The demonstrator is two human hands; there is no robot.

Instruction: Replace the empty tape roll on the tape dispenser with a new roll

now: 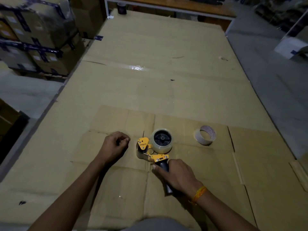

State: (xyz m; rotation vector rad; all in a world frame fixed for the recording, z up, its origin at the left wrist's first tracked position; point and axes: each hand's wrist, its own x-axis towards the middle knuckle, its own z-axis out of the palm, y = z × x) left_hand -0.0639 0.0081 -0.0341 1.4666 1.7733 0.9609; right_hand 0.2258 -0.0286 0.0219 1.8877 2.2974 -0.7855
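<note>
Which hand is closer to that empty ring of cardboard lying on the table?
The right hand. It grips the tape dispenser's handle, nearer the empty roll. The left hand rests closed on the dispenser's far side.

A yellow frame, black hub and black handle are shown on the tape dispenser [154, 150]. A clear, glossy roll of tape [162, 139] is mounted on it. The empty core [205, 135] is pale off-white. An orange-yellow wristband [199, 194] is worn. Plain brown cardboard [158, 80] is spread beneath.
</note>
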